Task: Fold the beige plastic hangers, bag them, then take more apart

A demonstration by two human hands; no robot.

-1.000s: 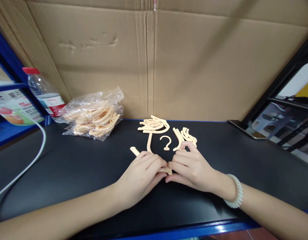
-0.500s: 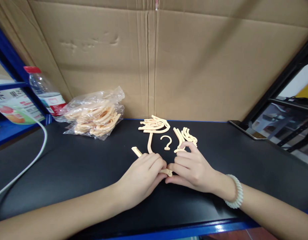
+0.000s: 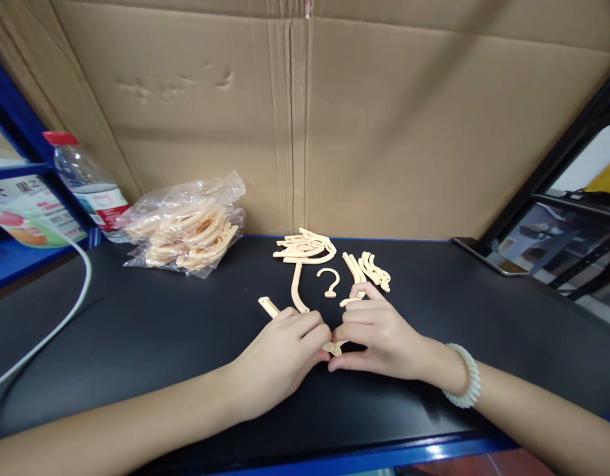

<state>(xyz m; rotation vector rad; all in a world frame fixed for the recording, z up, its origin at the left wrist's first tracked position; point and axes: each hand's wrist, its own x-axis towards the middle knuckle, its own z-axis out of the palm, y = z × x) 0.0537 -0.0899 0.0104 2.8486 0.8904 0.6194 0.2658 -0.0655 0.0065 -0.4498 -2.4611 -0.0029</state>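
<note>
My left hand is closed around a cream plastic clothes-hanger arm. One end of that arm sticks out past the knuckles, and the other shows at the fingertips. My right hand pinches at the same spot, where cream hanger ends meet between both hands. Another cream hanger piece pokes out beyond my right index finger; its link to the pinched part is hidden. Just past my left fingers lies a loose curved hanger arm. A hanger hook rests on the black table.
Several hanger arms are piled at the back, with more arms and small hooks to the right. A clear bag of hanger parts, a bottle and a white cable are leftward. Cardboard stands behind.
Both hands have shifted slightly, and the pinched hanger ends sit a little lower. A second end now shows by my right fingertips. The piece beyond my right index finger has moved slightly left.
</note>
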